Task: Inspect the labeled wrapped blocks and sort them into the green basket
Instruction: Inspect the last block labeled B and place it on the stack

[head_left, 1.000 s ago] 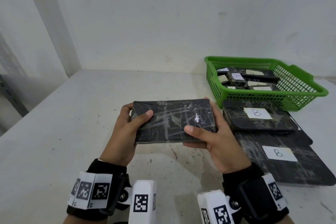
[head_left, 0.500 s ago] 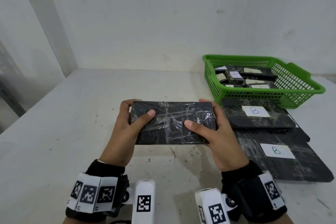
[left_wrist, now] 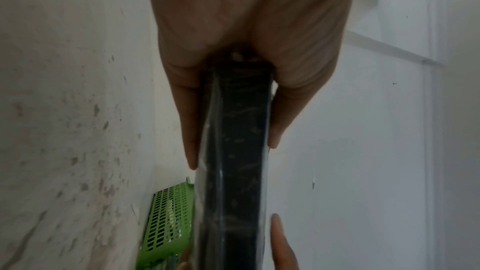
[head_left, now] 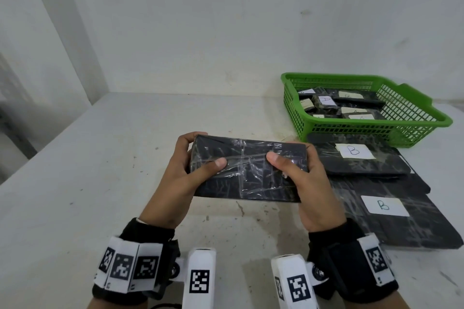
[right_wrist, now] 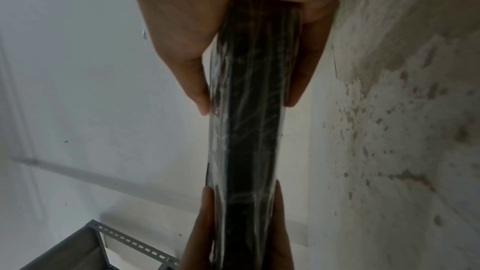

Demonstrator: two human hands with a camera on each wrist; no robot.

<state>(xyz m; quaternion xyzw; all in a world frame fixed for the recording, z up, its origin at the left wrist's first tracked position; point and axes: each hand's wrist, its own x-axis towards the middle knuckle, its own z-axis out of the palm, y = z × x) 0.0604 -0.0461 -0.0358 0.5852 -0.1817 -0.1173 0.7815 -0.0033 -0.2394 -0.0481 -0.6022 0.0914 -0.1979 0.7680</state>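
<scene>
I hold a flat black block wrapped in clear film [head_left: 247, 170] above the table, its top face showing no label. My left hand [head_left: 187, 168] grips its left end, thumb on top and fingers underneath. My right hand [head_left: 305, 173] grips its right end the same way. The left wrist view shows the block [left_wrist: 236, 161] edge-on in my left hand [left_wrist: 233, 147], and the right wrist view shows the block [right_wrist: 249, 120] in my right hand [right_wrist: 246, 108]. The green basket [head_left: 416, 120] stands at the far right with several labeled wrapped blocks inside.
Right of my hands lie two larger black wrapped blocks, each labeled B: one [head_left: 356, 160] by the basket's front, the other [head_left: 401, 218] nearer to me. A white wall rises behind the white table [head_left: 100, 183]. A grey metal shelf frame [right_wrist: 85, 245] stands at the left.
Both hands have kept their hold on the block and tilted its top face more toward me; my right thumb has slid inward across the film.
</scene>
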